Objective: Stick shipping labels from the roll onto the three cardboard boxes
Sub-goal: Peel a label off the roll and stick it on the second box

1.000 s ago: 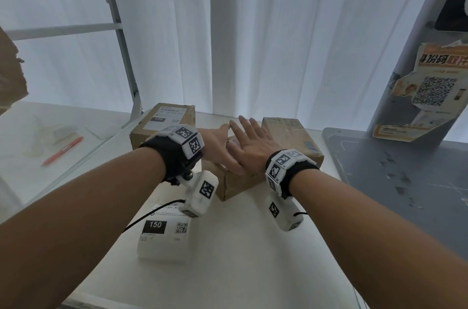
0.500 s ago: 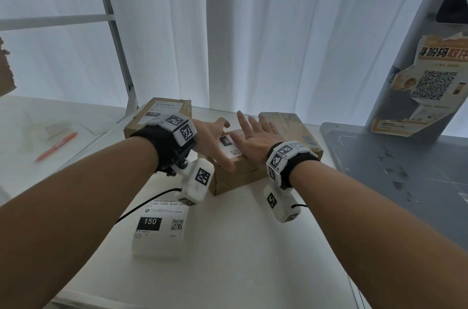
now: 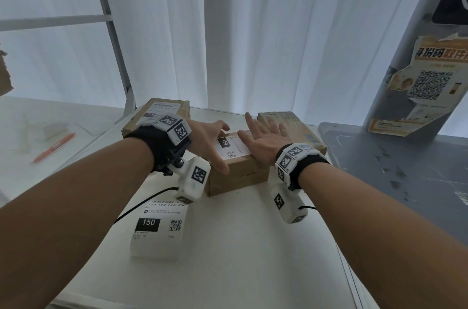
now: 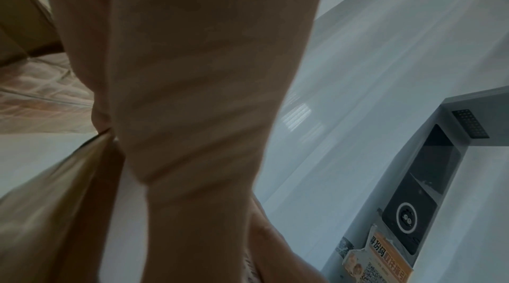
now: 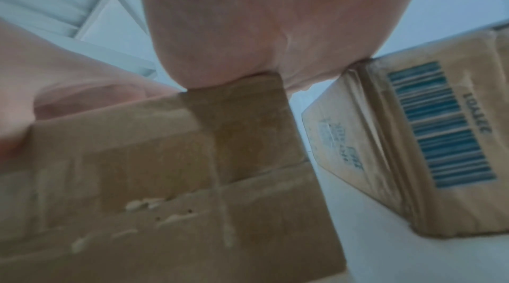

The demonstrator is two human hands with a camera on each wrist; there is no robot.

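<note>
White bench (image 3: 228, 258), three boxes toward its far edge, middle box (image 3: 235, 177) nearest, both hands flat on it, left hand (image 3: 210, 141) and right hand (image 3: 263, 139) released, fingers straight, flanking its label (image 3: 231, 145), roll (image 3: 157, 230) near the front-left.

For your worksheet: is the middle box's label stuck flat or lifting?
Flat, apparently: the label lies smooth on the middle box; hands cover its side edges.
</note>
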